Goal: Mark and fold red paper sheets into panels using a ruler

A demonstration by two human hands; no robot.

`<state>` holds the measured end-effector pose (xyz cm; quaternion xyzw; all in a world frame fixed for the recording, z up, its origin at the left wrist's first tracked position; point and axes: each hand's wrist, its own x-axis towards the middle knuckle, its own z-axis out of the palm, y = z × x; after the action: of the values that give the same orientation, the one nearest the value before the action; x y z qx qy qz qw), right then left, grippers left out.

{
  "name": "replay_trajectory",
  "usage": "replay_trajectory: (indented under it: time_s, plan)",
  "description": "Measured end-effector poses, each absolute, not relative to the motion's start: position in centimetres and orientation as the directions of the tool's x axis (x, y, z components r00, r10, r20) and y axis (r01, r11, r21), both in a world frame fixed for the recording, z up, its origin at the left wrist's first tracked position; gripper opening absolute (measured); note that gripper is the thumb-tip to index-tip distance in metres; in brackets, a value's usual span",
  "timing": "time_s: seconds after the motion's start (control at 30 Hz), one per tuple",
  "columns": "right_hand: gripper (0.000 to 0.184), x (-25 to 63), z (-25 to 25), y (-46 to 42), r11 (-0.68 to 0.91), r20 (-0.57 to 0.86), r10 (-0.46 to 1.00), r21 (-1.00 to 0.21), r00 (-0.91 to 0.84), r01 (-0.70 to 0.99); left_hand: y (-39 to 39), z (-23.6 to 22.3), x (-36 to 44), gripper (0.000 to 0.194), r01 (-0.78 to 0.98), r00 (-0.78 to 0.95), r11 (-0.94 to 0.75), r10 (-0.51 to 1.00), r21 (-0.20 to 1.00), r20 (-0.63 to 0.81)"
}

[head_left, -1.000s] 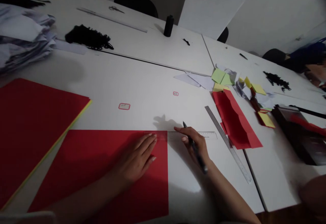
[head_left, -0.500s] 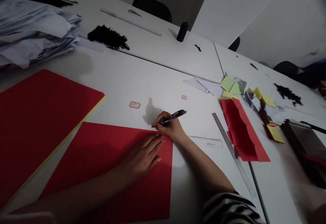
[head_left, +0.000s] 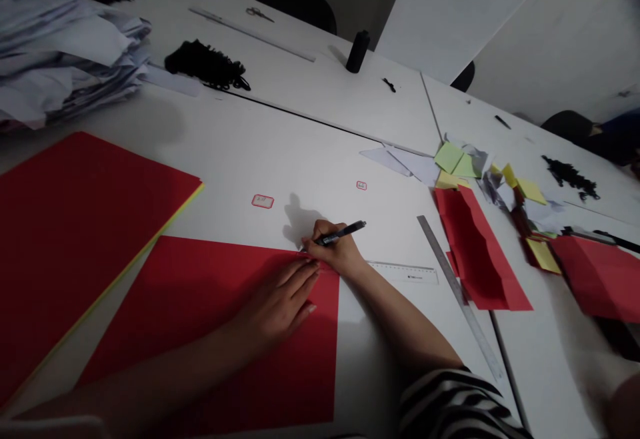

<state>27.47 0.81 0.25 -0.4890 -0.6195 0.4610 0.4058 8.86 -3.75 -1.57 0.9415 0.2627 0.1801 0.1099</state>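
Observation:
My left hand (head_left: 287,300) lies flat with fingers stretched out on a red sheet of paper (head_left: 205,286), close to its far edge. Just beyond its fingertips, my right hand (head_left: 336,250) is closed around a black pen (head_left: 353,228). The pen slants, its tip low at the far edge of the sheet. A clear plastic ruler (head_left: 410,274) sticks out to the right from under my right hand and wrist. How far it runs beneath my hands is partly hidden.
Red sheets (head_left: 95,226) with a yellow edge lie left, a paper pile (head_left: 65,52) behind them. Two small red-bordered labels (head_left: 263,201) lie ahead. A metal ruler (head_left: 457,292), folded red paper (head_left: 480,259), sticky notes (head_left: 450,157) and another red piece (head_left: 600,276) are right.
A red paper piece now shows at the far right, over the dark object there. My right hand and pen tip have shifted very slightly; my left hand stays on the sheet.

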Motion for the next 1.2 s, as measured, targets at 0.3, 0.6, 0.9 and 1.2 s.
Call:
replay_trajectory:
  time_s: [0.3,0.6,0.9,1.2]
  plan:
    - [0.032,27.5,0.5,0.8,0.080,0.026,0.980,-0.958,-0.195,0.276,-3.8,-2.0,8.8,0.045,0.458,0.790,-0.835,0.540,0.306,0.289]
    - [0.033,27.4,0.5,0.8,0.081,0.031,0.983,-0.957,-0.182,0.278,-3.8,-1.9,8.9,0.044,0.457,0.799,-0.836,0.536,0.302,0.274]
    - [0.032,27.3,0.3,0.8,0.078,0.036,0.986,-0.965,-0.166,0.251,-3.8,-1.5,8.8,0.045,0.471,0.804,-0.820,0.551,0.326,0.222]
    - [0.019,31.6,4.2,-0.7,0.185,0.189,0.982,-0.926,-0.021,0.328,-3.7,-1.5,8.6,0.046,0.468,0.812,-0.822,0.545,0.324,0.210]
